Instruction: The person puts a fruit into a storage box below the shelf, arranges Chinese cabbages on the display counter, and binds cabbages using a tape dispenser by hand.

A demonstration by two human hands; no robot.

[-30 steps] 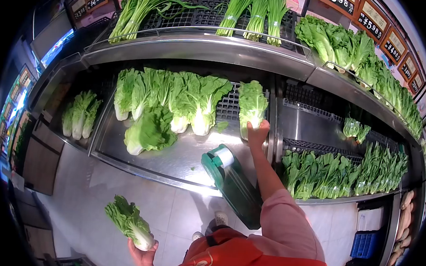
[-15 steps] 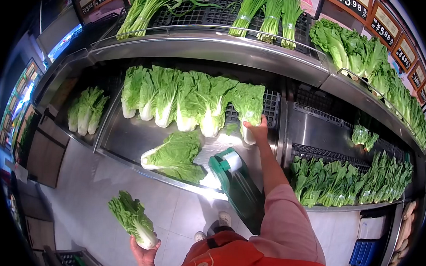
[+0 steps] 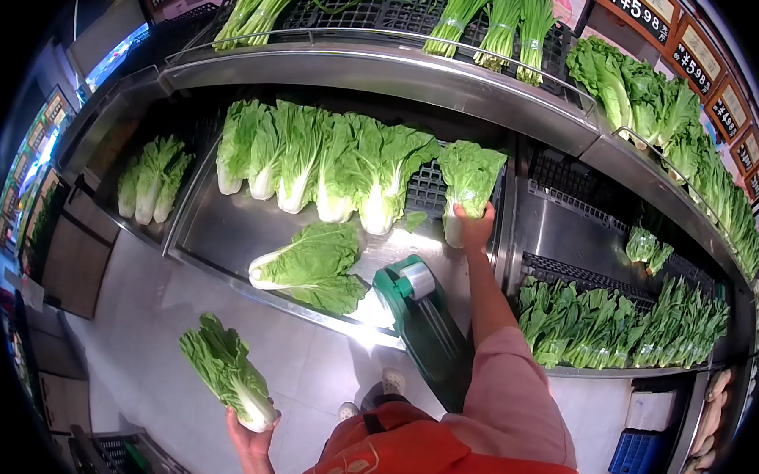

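My left hand (image 3: 252, 433) is closed around the white base of a leafy Chinese cabbage (image 3: 221, 364), held above the floor at the lower left. At the right end of the display, my right hand (image 3: 475, 228) grips another Chinese cabbage (image 3: 471, 171) near its base; its leaves point to the back of the shelf. A row of several cabbages (image 3: 336, 171) stands to its left, with a gap between. In front of that row a loose cabbage (image 3: 306, 266) lies on its side on the metal shelf (image 3: 219, 230).
A green device with a pale roll (image 3: 415, 302) sits at the shelf's front edge, beside my right forearm. Leafy greens (image 3: 575, 326) fill the right bay. Smaller cabbages (image 3: 153, 180) stand at left. A metal ledge with a rail (image 3: 379, 63) overhangs the back.
My right hand has moved right with its cabbage, widening the gap to the row. The left hand's cabbage has shifted slightly up and left in view.
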